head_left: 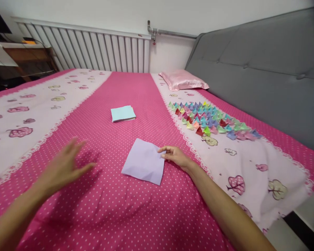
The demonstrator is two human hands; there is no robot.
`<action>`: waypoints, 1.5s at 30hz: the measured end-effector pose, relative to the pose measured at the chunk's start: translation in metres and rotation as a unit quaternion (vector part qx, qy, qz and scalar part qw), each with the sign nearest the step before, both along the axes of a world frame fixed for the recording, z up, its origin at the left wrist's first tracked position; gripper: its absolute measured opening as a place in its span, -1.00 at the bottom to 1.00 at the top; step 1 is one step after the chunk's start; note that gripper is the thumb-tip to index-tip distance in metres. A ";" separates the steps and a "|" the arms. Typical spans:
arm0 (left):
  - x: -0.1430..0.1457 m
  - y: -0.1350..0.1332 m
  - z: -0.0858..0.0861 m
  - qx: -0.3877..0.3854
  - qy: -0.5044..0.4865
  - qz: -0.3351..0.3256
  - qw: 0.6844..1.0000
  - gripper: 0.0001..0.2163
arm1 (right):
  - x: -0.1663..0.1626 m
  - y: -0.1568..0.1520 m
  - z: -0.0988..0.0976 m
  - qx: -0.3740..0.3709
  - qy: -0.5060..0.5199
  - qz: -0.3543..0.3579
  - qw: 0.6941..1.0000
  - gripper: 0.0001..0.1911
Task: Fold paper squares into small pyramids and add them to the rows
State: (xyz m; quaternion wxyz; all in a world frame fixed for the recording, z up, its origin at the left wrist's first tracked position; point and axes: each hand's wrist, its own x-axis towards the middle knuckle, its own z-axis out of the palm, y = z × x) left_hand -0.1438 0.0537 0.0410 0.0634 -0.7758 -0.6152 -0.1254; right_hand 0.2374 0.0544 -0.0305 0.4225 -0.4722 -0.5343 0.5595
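Note:
A lilac square of paper (144, 161) lies on the pink dotted bedspread (115, 205) in front of me. My right hand (174, 156) pinches its right edge with thumb and fingers closed on it. My left hand (63, 167) hovers over the bedspread to the left of the sheet, fingers spread and blurred by motion, holding nothing. Farther back lies a light-blue stack of paper squares (122, 113). To the right, several small folded paper shapes (211, 119) in many colours sit in rows on the white strip of the spread.
A pink satin pillow (183, 80) lies at the head of the bed. A grey padded headboard (264, 69) runs along the right. A white radiator (94, 48) stands behind the bed, and a wooden desk (28, 55) is at the far left.

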 end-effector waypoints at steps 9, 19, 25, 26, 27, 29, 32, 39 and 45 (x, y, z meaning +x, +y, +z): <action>0.120 -0.010 -0.054 -0.137 -0.043 -0.397 0.907 -0.20 | 0.061 0.023 -0.002 0.207 -0.334 -0.150 0.907 -0.55; 0.115 -0.015 -0.070 -0.047 -0.040 -0.403 0.913 -0.54 | 0.065 0.020 -0.034 0.186 -0.474 -0.060 0.859 -0.45; 0.109 -0.009 -0.069 0.052 -0.167 -0.317 0.932 -0.64 | 0.015 -0.038 -0.009 0.241 -0.484 0.131 0.831 -0.36; 0.108 -0.008 -0.066 0.060 -0.200 -0.281 0.937 -0.66 | 0.007 -0.049 -0.006 0.250 -0.479 0.152 0.827 -0.34; 0.107 -0.007 -0.062 0.065 -0.230 -0.237 0.942 -0.67 | -0.001 -0.061 -0.004 0.260 -0.475 0.174 0.822 -0.33; 0.104 -0.005 -0.052 0.072 -0.272 -0.131 0.951 -0.71 | -0.018 -0.083 -0.003 0.269 -0.466 0.227 0.812 -0.33; 0.097 -0.001 -0.039 0.105 -0.306 0.002 0.946 -0.75 | -0.041 -0.112 -0.008 0.284 -0.429 0.312 0.798 -0.40; 0.065 0.020 -0.024 0.195 -0.389 0.144 0.889 -0.71 | -0.066 -0.130 0.026 0.329 -0.297 0.422 0.791 -0.50; 0.033 0.033 -0.021 0.239 -0.489 0.188 0.817 -0.70 | -0.041 -0.036 0.041 0.222 -0.444 0.022 0.868 -0.43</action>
